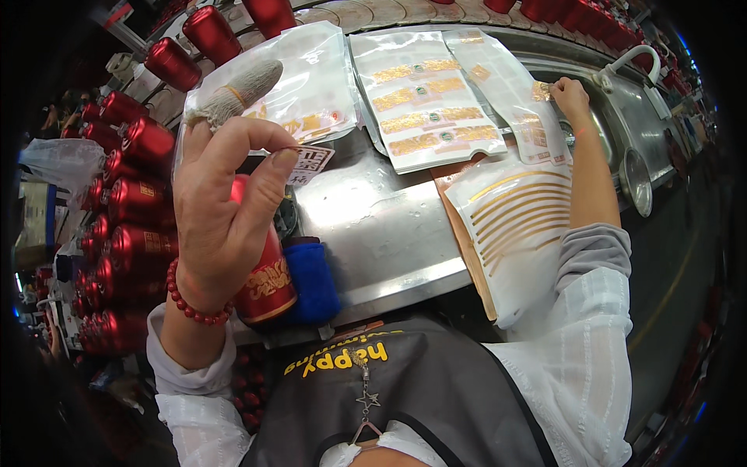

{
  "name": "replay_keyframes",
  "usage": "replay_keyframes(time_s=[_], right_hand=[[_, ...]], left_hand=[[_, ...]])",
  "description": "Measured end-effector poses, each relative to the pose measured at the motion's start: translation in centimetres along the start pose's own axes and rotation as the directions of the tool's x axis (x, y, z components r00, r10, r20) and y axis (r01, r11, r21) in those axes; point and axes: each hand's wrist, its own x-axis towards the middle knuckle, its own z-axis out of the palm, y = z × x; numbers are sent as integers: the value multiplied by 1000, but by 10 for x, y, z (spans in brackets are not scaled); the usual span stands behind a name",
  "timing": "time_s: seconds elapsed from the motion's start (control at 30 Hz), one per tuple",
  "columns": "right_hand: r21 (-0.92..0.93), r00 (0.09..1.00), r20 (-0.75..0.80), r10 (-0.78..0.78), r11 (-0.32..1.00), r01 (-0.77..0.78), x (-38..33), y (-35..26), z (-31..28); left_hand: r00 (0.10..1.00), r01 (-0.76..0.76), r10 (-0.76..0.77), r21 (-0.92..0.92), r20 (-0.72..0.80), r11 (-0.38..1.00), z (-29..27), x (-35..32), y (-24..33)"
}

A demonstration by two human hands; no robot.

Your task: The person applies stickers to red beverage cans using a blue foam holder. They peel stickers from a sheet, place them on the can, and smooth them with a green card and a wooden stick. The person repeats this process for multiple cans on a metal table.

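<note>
Between thumb and forefinger, my left hand [226, 194] pinches the edge of a small square label [316, 162] with dark characters. A grey cloth finger cover [243, 92] sits on one of its raised fingers. Below that hand, a red metallic canister [266, 292] with gold lettering lies against a blue cloth [313, 284]; the hand hides its upper part. Out to the right, my right hand [572, 100] has its fingers closed on a small gold decal [541, 91] at the edge of a clear decal sheet [498, 86].
Decal sheets with gold bands [428, 97] and gold curved strips [517, 206] cover the steel counter [373, 226]. A sink with a white faucet [634, 58] and a metal bowl [636, 183] stands right. Red canisters [144, 202] crowd the left; others line a far conveyor [366, 12].
</note>
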Motion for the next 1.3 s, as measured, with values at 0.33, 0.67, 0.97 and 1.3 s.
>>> replay_keyframes(time_s=[0.33,0.67,0.97,1.3], right_hand=[[258,905,351,-239,954,152,6,-78,-8],[732,681,-45,-731,440,521,-116,-240,-110],[724,498,-150,-854,248,643,-212,-343,-139],[757,534,-121,-837,271,595,-260,-368,-140]], left_hand=[[1000,3,-2,-108,13,994,4,3,1],[978,202,-210,-300,7,932,18,-1,-24],[990,130,-137,-147,-40,981,-17,-37,-22],[945,327,-321,182,-63,927,7,-209,-49]])
